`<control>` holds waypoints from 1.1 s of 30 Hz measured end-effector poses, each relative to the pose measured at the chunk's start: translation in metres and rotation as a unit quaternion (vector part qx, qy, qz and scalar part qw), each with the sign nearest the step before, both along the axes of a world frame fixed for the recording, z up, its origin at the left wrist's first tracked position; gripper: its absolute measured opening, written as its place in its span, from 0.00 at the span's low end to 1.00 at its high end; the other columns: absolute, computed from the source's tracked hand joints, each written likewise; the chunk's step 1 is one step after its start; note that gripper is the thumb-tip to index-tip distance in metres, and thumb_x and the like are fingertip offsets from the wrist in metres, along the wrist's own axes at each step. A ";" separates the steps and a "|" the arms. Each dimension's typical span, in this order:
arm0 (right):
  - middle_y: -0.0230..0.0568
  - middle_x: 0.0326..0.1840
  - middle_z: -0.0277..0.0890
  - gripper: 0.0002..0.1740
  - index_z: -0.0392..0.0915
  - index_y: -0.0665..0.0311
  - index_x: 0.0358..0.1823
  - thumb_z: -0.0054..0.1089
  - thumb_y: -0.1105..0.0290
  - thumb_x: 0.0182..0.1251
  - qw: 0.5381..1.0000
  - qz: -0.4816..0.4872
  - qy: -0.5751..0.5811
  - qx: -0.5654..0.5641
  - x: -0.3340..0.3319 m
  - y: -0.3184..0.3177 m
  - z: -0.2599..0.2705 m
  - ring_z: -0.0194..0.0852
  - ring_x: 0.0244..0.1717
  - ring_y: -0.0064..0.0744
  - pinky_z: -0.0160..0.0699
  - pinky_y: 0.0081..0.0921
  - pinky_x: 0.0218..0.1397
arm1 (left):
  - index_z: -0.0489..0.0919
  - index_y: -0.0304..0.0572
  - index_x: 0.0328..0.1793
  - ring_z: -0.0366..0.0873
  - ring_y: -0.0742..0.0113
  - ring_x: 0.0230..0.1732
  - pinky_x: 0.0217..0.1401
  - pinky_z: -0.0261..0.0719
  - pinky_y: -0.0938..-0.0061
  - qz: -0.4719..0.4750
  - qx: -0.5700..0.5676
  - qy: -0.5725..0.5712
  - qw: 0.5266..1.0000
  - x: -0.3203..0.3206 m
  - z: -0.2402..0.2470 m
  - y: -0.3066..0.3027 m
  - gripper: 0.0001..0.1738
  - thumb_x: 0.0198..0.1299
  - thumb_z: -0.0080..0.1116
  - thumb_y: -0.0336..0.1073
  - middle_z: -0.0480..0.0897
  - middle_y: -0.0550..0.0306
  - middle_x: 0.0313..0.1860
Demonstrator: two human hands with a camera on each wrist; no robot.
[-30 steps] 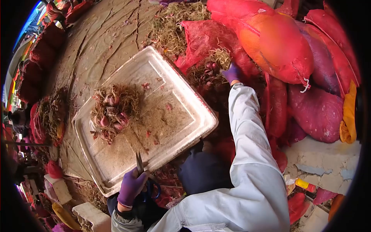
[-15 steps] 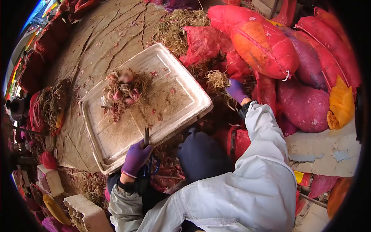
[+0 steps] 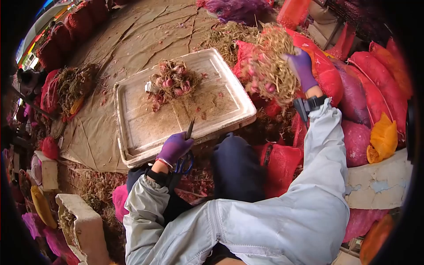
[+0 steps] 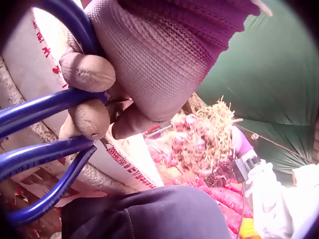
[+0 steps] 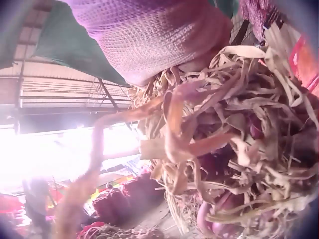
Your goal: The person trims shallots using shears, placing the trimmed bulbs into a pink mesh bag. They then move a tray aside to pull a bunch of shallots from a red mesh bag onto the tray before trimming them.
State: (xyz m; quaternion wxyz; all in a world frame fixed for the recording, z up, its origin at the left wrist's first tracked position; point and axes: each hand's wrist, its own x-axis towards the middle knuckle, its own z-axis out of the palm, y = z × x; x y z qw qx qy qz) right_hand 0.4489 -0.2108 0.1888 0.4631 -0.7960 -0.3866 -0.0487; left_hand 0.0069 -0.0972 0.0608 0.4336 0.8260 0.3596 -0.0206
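In a purple glove, my left hand [image 3: 174,146] grips scissors [image 3: 184,164] by their blue handles, blades pointing up over the tray's near edge. Its fingers show between the handle loops [image 4: 47,110] in the left wrist view. My right hand [image 3: 302,68], gloved alike, holds a large bunch of shallots [image 3: 270,59] with dry, straw-coloured stalks, raised at the right beyond the tray. Tangled stalks and some purple bulbs [image 5: 229,211] fill the right wrist view; the fingertips are hidden there. A smaller pile of trimmed-looking shallots [image 3: 174,84] lies on the white foam tray [image 3: 221,123].
Stuffed red mesh sacks [image 3: 375,75] crowd the right side, with an orange-yellow bag [image 3: 382,137] on them. A dark-clothed knee [image 3: 236,165] is at the tray's near side. At lower left stands a foam box [image 3: 88,225]. Dry stalks [image 3: 227,37] lie behind the tray.
My right hand has lifted the bunch of shallots up out of the heap by the sacks. The left hand keeps hold of the scissors; the head view has shifted.
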 end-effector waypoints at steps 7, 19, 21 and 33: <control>0.53 0.49 0.77 0.32 0.73 0.74 0.51 0.71 0.62 0.45 0.995 0.011 0.060 -0.079 -0.078 0.148 -0.015 0.75 0.49 0.39 0.70 0.28 0.53 | 0.78 0.36 0.36 0.79 0.55 0.26 0.33 0.73 0.65 -0.006 0.080 -0.024 0.997 -0.002 -0.020 0.004 0.17 0.54 0.52 0.45 0.79 0.46 0.23; 0.59 0.63 0.64 0.43 0.58 0.71 0.66 0.62 0.51 0.54 0.961 0.123 0.080 -0.234 -0.128 0.215 -0.057 0.65 0.63 0.46 0.64 0.30 0.64 | 0.77 0.36 0.36 0.77 0.42 0.40 0.45 0.72 0.55 -0.014 0.059 0.052 0.997 0.007 0.000 0.003 0.18 0.53 0.51 0.46 0.80 0.39 0.33; 0.56 0.68 0.55 0.46 0.52 0.69 0.69 0.61 0.50 0.56 0.963 0.148 0.106 -0.200 -0.117 0.197 -0.072 0.58 0.67 0.46 0.63 0.31 0.65 | 0.77 0.36 0.36 0.77 0.42 0.40 0.45 0.72 0.55 -0.021 0.079 0.051 0.995 0.008 -0.003 0.002 0.18 0.53 0.51 0.46 0.80 0.39 0.32; 0.62 0.52 0.72 0.36 0.71 0.71 0.54 0.54 0.46 0.54 0.905 -0.029 0.146 -0.398 -0.030 -0.120 -0.269 0.71 0.55 0.52 0.69 0.39 0.57 | 0.78 0.37 0.39 0.77 0.41 0.36 0.38 0.72 0.54 -0.015 0.086 0.006 0.996 0.008 -0.012 -0.002 0.17 0.55 0.54 0.46 0.79 0.39 0.30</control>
